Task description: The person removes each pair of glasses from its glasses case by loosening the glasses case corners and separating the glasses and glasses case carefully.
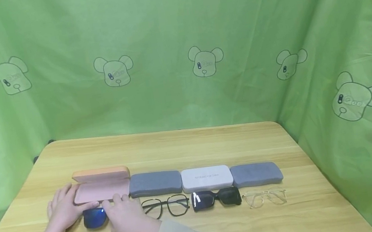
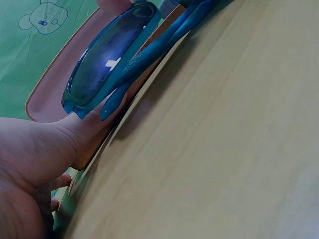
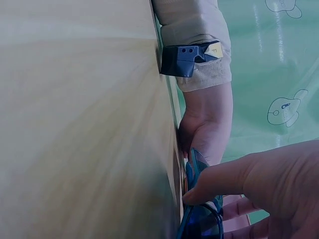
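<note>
A pink glasses case (image 1: 101, 190) lies with its lid raised at the back, on the left part of the table. My left hand (image 1: 62, 208) grips its left end, with the thumb along the front edge. Just in front of the case, my right hand (image 1: 129, 218) pinches blue-lensed sunglasses (image 1: 94, 219) between thumb and fingers and covers their right part. In the left wrist view the blue frame (image 2: 112, 59) stands tilted against the case's front, its temples folded. The right wrist view shows the right thumb (image 3: 214, 183) pressed on the frame.
Right of the pink case stand a closed grey case (image 1: 155, 183), a white case (image 1: 206, 177) and another grey case (image 1: 257, 173). In front of them lie black-rimmed glasses (image 1: 177, 205), dark sunglasses (image 1: 229, 197) and thin clear-lensed glasses (image 1: 257, 198). A green curtain (image 1: 169, 102) surrounds the wooden table (image 1: 254, 226).
</note>
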Demonstrator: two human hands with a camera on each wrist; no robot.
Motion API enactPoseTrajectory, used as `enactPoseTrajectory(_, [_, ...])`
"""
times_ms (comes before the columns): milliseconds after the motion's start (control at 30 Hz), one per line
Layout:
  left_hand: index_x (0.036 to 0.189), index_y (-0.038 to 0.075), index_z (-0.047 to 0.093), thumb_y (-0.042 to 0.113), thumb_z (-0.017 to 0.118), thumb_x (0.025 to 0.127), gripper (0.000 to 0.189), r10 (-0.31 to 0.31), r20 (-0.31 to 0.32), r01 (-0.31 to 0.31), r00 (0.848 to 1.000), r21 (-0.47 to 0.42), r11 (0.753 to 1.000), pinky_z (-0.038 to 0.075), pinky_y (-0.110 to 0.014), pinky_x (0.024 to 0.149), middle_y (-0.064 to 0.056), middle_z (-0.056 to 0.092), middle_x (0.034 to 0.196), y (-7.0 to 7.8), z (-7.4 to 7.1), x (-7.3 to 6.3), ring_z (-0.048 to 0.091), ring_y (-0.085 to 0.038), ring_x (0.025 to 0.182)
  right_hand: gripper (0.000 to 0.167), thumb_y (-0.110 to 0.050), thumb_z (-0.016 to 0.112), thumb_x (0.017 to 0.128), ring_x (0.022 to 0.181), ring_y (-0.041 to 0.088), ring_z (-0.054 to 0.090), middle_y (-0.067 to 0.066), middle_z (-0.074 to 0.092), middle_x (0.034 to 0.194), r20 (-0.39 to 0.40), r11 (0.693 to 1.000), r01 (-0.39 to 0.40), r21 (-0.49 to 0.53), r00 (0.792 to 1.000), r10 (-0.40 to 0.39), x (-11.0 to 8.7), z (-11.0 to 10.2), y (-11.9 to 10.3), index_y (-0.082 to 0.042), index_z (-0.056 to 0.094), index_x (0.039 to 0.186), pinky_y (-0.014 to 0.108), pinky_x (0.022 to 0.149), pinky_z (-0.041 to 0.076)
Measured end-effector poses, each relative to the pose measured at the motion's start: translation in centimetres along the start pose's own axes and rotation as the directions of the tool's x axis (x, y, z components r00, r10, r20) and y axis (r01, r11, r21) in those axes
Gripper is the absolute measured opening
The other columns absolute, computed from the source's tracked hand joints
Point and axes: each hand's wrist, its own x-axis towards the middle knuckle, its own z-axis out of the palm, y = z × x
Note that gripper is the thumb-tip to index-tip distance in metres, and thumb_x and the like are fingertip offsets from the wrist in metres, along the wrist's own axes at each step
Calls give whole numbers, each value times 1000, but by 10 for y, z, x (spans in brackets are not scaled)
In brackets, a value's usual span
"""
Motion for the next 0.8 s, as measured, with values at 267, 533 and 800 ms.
enactPoseTrajectory(267, [143, -1, 37, 60, 74, 74, 100, 2, -7, -2, 1000, 1, 1000, 10, -81, 102, -39, 25, 147, 1, -1, 1, 18, -62, 132, 49, -41, 74, 78, 79, 9, 56, -8, 57, 96, -5, 1000, 9, -23, 1000, -9, 0, 0, 1, -30, 52, 121, 27, 58, 48])
enactPoseTrajectory(533, [142, -2, 37, 61, 74, 74, 100, 2, -12, -3, 1000, -11, 1000, 9, -81, 102, -39, 25, 147, 2, -1, 0, 18, -62, 133, 47, -41, 74, 79, 80, 10, 57, -7, 57, 95, -8, 999, 19, -26, 1000, -19, -1, 1, 1, -30, 53, 119, 31, 62, 48])
enactPoseTrajectory(800, [143, -2, 37, 60, 74, 74, 100, 1, -11, -1, 1000, -15, 1000, 8, -81, 102, -39, 25, 147, 2, -1, -1, 17, -63, 133, 43, -41, 74, 78, 79, 10, 56, -8, 56, 93, -8, 999, 12, -32, 1000, -12, -2, 1, 1, -30, 55, 115, 30, 60, 47])
